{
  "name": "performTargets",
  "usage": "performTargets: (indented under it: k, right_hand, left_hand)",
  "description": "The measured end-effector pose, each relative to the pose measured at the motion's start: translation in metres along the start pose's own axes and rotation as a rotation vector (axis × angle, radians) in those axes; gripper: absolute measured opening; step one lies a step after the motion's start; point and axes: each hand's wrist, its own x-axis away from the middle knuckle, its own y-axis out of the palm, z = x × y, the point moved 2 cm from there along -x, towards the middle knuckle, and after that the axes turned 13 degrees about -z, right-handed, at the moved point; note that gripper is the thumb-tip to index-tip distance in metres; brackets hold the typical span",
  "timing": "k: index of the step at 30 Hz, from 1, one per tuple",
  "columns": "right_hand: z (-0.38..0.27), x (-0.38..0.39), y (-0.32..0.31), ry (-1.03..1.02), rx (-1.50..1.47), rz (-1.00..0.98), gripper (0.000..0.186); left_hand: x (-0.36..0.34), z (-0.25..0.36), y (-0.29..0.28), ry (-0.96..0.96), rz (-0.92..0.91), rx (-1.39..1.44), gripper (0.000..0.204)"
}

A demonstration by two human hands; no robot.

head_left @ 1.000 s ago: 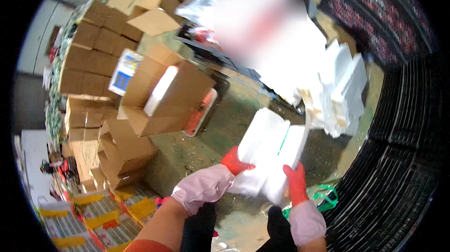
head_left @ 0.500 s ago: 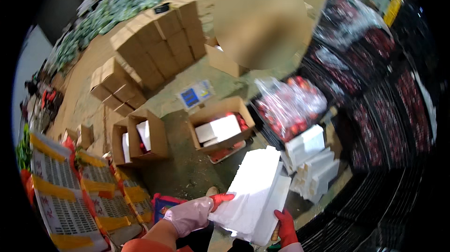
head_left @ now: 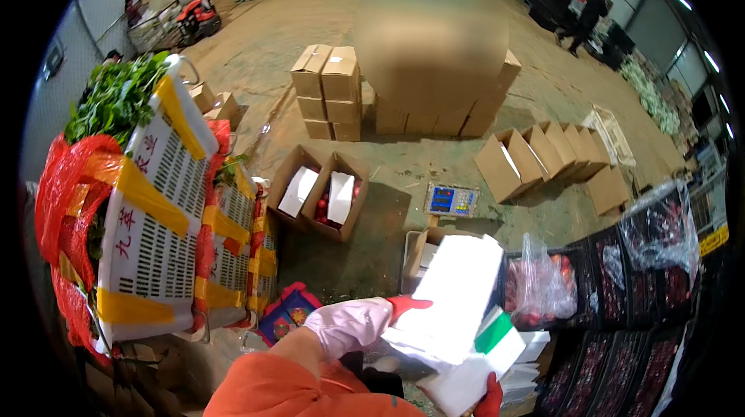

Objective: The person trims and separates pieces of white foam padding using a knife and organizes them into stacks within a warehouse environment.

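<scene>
In red gloves, both my hands hold a stack of white boards (head_left: 454, 285) in front of me; they look like foam. My left hand (head_left: 405, 308) is closed on the left edge of the upper one. At the lower right my right hand (head_left: 490, 397) grips the edge of a lower board (head_left: 473, 378), its fingers partly hidden. A green patch (head_left: 494, 332) shows on that side of the stack. Just beyond, the boards partly cover an open carton (head_left: 419, 250).
Two open cartons (head_left: 335, 219) with red fruit and white boards stand front left. Taped white crates (head_left: 155, 238) rise at the left. A scale display (head_left: 452, 200) lies ahead. Bagged red fruit (head_left: 543, 285) and black crates (head_left: 605, 370) are at the right. Opened cartons (head_left: 508, 165) stand beyond.
My view has swung, bringing the left-hand crates higher and nearer. The boards stay in both hands but are tilted differently, and a green patch now shows on them.
</scene>
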Motion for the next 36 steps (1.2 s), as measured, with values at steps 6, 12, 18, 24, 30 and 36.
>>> performTargets:
  k: [6,12,18,24,30,36]
  right_hand:
    - [-0.028,0.062,-0.027,0.027,0.305,0.036,0.053]
    - [0.038,-0.019,-0.226,-0.047,0.791,0.529,0.048]
    - [0.04,0.06,-0.215,0.042,0.282,0.787,0.053]
    - [0.163,0.11,-0.348,0.474,0.512,0.974,0.065]
    - [0.063,0.082,-0.321,-0.346,-0.609,0.576,0.052]
    - [0.068,0.032,-0.388,-0.051,-0.491,0.798,0.068]
  left_hand:
    - [0.071,0.017,-0.12,0.282,0.616,-0.136,0.051]
    - [0.161,-0.023,-0.204,0.572,0.611,0.011,0.064]
    - [0.131,-0.04,-0.157,0.585,0.646,0.068,0.051]
    - [-0.027,-0.005,-0.038,0.451,0.422,-0.19,0.048]
    - [-0.139,-0.033,0.081,0.286,0.278,-0.295,0.052]
    - [-0.235,-0.101,0.213,0.087,0.124,-0.418,0.056]
